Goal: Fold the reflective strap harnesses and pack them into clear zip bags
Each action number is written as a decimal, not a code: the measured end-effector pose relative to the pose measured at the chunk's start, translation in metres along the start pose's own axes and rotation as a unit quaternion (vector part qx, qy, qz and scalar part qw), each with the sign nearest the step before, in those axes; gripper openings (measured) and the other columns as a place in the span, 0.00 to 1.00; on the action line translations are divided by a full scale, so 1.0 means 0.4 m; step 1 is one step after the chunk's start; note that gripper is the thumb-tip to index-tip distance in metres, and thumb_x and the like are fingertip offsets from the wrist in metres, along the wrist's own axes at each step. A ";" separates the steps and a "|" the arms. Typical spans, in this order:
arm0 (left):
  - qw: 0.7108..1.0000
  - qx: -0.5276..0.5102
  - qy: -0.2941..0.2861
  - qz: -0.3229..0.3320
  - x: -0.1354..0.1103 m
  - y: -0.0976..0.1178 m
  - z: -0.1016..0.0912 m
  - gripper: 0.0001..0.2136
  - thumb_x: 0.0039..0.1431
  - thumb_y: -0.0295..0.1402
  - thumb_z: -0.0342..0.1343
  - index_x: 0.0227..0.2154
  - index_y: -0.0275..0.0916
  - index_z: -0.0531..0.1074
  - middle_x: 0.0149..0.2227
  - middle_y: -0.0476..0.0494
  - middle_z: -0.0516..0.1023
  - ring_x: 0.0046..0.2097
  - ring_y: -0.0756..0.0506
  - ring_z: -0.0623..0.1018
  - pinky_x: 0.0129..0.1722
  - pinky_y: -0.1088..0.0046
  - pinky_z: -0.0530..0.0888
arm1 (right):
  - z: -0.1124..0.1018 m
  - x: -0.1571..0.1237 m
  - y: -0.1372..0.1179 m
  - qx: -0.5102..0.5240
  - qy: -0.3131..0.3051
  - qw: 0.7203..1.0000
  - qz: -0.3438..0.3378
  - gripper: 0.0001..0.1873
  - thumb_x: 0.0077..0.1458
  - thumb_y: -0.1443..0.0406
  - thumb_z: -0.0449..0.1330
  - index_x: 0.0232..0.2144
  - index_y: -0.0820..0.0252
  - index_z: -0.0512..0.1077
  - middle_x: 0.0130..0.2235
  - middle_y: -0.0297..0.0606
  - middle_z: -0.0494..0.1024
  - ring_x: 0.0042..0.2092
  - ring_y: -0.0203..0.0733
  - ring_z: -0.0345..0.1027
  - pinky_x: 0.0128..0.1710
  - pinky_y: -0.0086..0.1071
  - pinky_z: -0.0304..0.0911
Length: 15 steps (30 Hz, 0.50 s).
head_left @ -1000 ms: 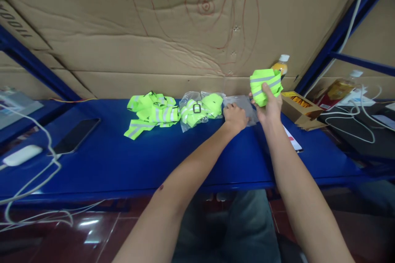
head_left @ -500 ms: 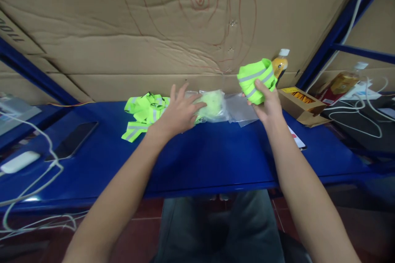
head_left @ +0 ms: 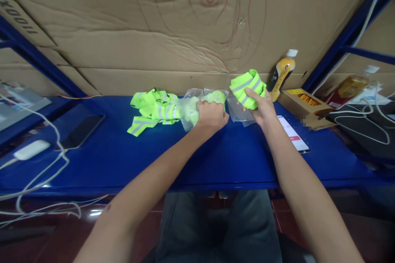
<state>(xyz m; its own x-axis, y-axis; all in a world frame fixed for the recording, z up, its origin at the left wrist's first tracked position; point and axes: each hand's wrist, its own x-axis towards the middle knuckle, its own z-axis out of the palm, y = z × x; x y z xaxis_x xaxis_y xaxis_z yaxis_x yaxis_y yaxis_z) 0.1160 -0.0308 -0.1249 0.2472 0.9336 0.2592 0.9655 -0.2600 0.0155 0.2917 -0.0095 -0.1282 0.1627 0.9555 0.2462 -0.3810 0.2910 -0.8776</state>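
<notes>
My right hand [head_left: 261, 104] grips a folded lime-yellow reflective vest [head_left: 247, 84] with grey bands, raised above the right part of the tabletop. My left hand [head_left: 212, 116] is closed with curled fingers over the bagged yellow bundles; what its fingertips hold is hidden. One bundle in a clear bag [head_left: 188, 111] shows to the left of that hand, another yellow bundle [head_left: 218, 97] just behind it. Flat clear plastic bags [head_left: 239, 111] lie between my two hands. Farther left is a loose heap of reflective vests [head_left: 156, 107] with straps spread out.
A cardboard wall [head_left: 154, 57] stands behind the blue table [head_left: 185, 160]. On the right are a drink bottle [head_left: 283, 70], a small open carton [head_left: 308, 104] and a lit phone [head_left: 296, 139]. A dark phone [head_left: 82, 131], a white device [head_left: 32, 150] and cables lie left.
My left hand has moved right across the bagged bundles, and its spread fingers have curled shut. The vest in my right hand sits slightly lower and farther left. The view has shifted slightly.
</notes>
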 end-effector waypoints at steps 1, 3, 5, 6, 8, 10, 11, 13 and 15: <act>1.000 -0.005 -0.014 -0.006 0.003 -0.002 -0.001 0.14 0.70 0.39 0.58 0.42 0.35 0.86 0.44 0.30 0.88 0.52 0.25 0.85 0.59 0.46 0.73 | 0.000 -0.002 -0.003 -0.005 -0.006 1.000 0.007 0.42 0.29 0.54 0.87 0.45 0.53 0.73 0.39 0.36 0.87 0.34 0.51 0.84 0.16 0.31 0.67; 1.000 -0.013 -0.019 -0.004 0.001 -0.015 -0.011 0.13 0.69 0.35 0.57 0.42 0.36 0.85 0.43 0.30 0.88 0.50 0.28 0.86 0.56 0.50 0.74 | -0.002 -0.006 -0.011 -0.017 -0.032 0.999 0.027 0.41 0.28 0.56 0.88 0.44 0.54 0.74 0.40 0.37 0.87 0.32 0.50 0.83 0.15 0.32 0.68; 0.999 -0.029 -0.016 -0.005 -0.006 -0.032 -0.023 0.14 0.71 0.35 0.54 0.40 0.36 0.84 0.42 0.30 0.88 0.47 0.30 0.86 0.49 0.54 0.75 | -0.007 -0.010 -0.019 -0.031 -0.069 0.996 0.053 0.40 0.30 0.57 0.88 0.44 0.56 0.75 0.39 0.39 0.87 0.29 0.48 0.82 0.14 0.33 0.68; 0.999 -0.044 -0.010 -0.006 -0.010 -0.042 -0.027 0.14 0.71 0.35 0.53 0.39 0.36 0.83 0.40 0.30 0.87 0.45 0.31 0.86 0.46 0.56 0.75 | -0.010 -0.012 -0.023 -0.038 -0.088 0.993 0.066 0.39 0.31 0.57 0.87 0.44 0.57 0.75 0.39 0.40 0.87 0.28 0.48 0.81 0.14 0.32 0.68; 0.996 -0.090 0.007 0.001 -0.014 -0.059 -0.028 0.12 0.71 0.33 0.53 0.35 0.38 0.80 0.37 0.33 0.86 0.42 0.33 0.85 0.41 0.59 0.73 | -0.017 -0.015 -0.029 -0.052 -0.125 0.987 0.089 0.37 0.35 0.57 0.87 0.45 0.58 0.76 0.37 0.40 0.87 0.26 0.47 0.80 0.13 0.31 0.68; 0.990 -0.137 0.029 0.024 -0.012 -0.074 -0.021 0.09 0.68 0.30 0.54 0.31 0.40 0.76 0.34 0.37 0.84 0.39 0.36 0.83 0.39 0.61 0.70 | -0.023 -0.018 -0.032 -0.070 -0.161 0.979 0.107 0.35 0.37 0.59 0.86 0.46 0.58 0.76 0.36 0.40 0.87 0.25 0.47 0.80 0.12 0.31 0.68; 0.987 -0.151 0.037 0.040 -0.010 -0.081 -0.016 0.08 0.67 0.29 0.55 0.30 0.41 0.73 0.33 0.39 0.83 0.38 0.37 0.82 0.38 0.61 0.69 | -0.026 -0.019 -0.034 -0.080 -0.175 0.975 0.114 0.35 0.38 0.59 0.86 0.46 0.58 0.76 0.35 0.39 0.86 0.25 0.47 0.80 0.12 0.31 0.68; 0.982 -0.165 0.055 0.077 -0.005 -0.093 -0.007 0.09 0.64 0.27 0.56 0.27 0.43 0.67 0.31 0.41 0.80 0.36 0.38 0.80 0.36 0.62 0.66 | -0.029 -0.021 -0.036 -0.102 -0.191 0.968 0.125 0.34 0.38 0.59 0.86 0.45 0.58 0.76 0.32 0.39 0.86 0.24 0.48 0.80 0.12 0.31 0.69; 0.974 -0.173 0.079 0.120 -0.002 -0.106 -0.001 0.12 0.62 0.25 0.55 0.26 0.45 0.60 0.30 0.42 0.77 0.34 0.39 0.77 0.36 0.62 0.64 | -0.030 -0.022 -0.037 -0.123 -0.186 0.967 0.124 0.35 0.38 0.58 0.86 0.46 0.59 0.77 0.32 0.40 0.86 0.25 0.49 0.81 0.12 0.31 0.70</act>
<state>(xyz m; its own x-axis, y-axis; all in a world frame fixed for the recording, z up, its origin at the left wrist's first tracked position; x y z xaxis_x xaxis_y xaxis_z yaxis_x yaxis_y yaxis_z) 0.0749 -0.0205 -0.1254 0.4201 0.7929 0.4414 0.7890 -0.5595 0.2541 0.3070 -0.0230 -0.1222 -0.2624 0.9591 0.1060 -0.1306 0.0736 -0.9887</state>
